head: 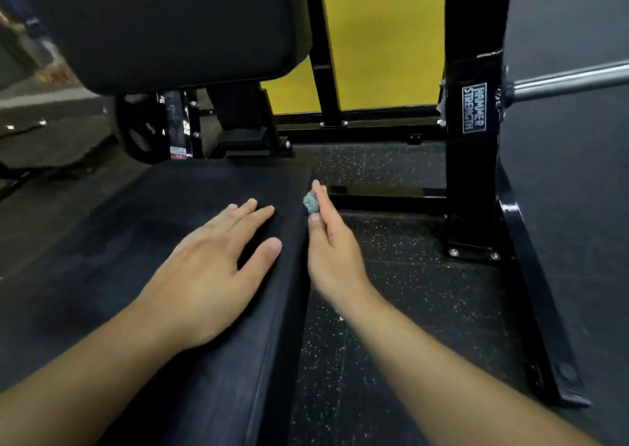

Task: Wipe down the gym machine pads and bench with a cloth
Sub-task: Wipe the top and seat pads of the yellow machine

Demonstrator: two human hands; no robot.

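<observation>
On bench seat pad: left hand flat, grip released. Right hand grip pinches small wadded cloth at pad's right edge. Step: edge wiping. Next, judged: draw cloth along edge.

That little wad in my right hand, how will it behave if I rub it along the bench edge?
The wad looks crumpled and soft, so it will probably squash flat rather than stay stiff. Pinched by the right hand fingertips alone, it seems light and may slip out against the bench.
</observation>
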